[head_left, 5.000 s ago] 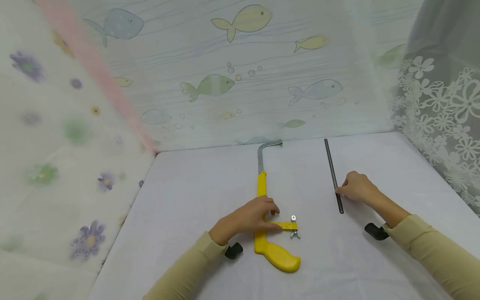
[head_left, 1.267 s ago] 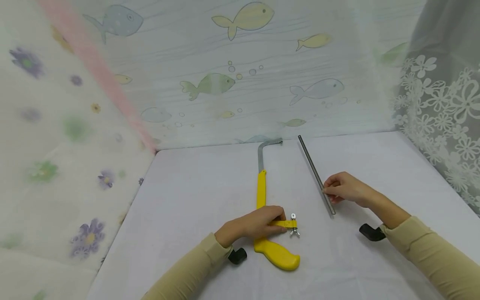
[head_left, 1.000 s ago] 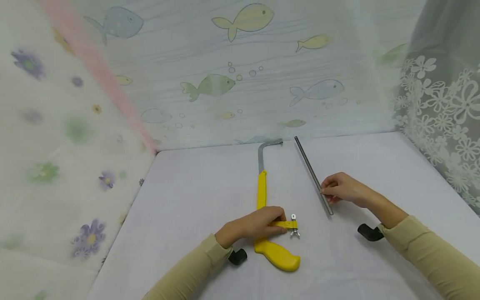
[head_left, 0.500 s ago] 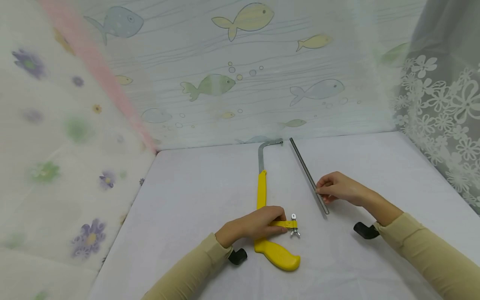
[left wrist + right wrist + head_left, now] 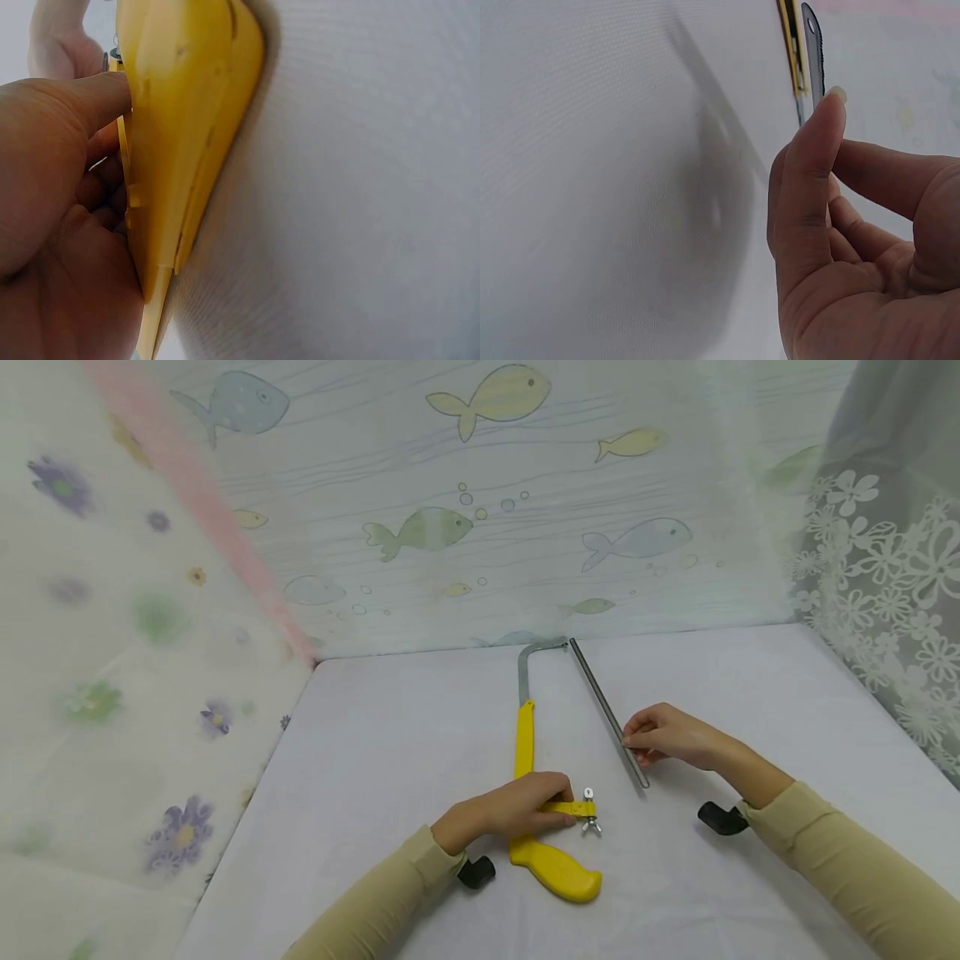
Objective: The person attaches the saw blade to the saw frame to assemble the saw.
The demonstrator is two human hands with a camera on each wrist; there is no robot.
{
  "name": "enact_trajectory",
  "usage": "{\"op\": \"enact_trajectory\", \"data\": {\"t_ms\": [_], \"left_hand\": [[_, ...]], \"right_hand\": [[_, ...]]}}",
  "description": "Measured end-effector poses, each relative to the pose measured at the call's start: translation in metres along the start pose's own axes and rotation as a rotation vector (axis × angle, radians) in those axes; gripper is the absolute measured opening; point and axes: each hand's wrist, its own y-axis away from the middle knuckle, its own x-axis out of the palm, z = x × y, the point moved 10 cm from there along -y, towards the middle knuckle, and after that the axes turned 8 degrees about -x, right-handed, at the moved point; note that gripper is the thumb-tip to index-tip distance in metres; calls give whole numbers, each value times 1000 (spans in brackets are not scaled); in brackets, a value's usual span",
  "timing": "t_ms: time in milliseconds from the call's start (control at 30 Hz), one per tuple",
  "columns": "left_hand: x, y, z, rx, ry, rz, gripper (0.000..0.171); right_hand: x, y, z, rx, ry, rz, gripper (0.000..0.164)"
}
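A yellow hacksaw frame (image 5: pixel 524 739) lies on the white cloth, its grey bent end pointing away and its handle (image 5: pixel 561 872) towards me. My left hand (image 5: pixel 510 803) grips the frame by its short yellow arm, next to a metal pin with a wing nut (image 5: pixel 591 827). In the left wrist view the thumb presses on the yellow body. Between thumb and fingers my right hand (image 5: pixel 678 735) pinches a grey hacksaw blade (image 5: pixel 597 693) near its close end. A hole and fine teeth show on the blade (image 5: pixel 815 49) in the right wrist view. The blade's far end reaches beside the frame's bent tip.
A white cloth (image 5: pixel 390 735) covers the table. Behind it hangs a fish-print curtain (image 5: pixel 427 531), with a floral curtain (image 5: pixel 82 710) at left and lace (image 5: pixel 900 568) at right. Black wrist cameras (image 5: pixel 477 872) sit under both cuffs.
My right hand has carried the blade left, tilting its far end to the frame's bent tip. Since the oldest frame the left fingers have curled round the short arm; the frame has stayed put.
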Motion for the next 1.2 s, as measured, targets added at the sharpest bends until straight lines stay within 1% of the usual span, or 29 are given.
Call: {"op": "enact_trajectory", "data": {"t_ms": [367,733,1200], "left_hand": [[0,0,0,-1,7,2,14],[0,-1,1,-10,3,3,15],[-1,0,-1,-2,4,-3,15]], "right_hand": [[5,-7,3,-3,-4,14,24],[7,-13,-2,6,-33,22,24],[8,-12,-6,26,-29,8,22]]}}
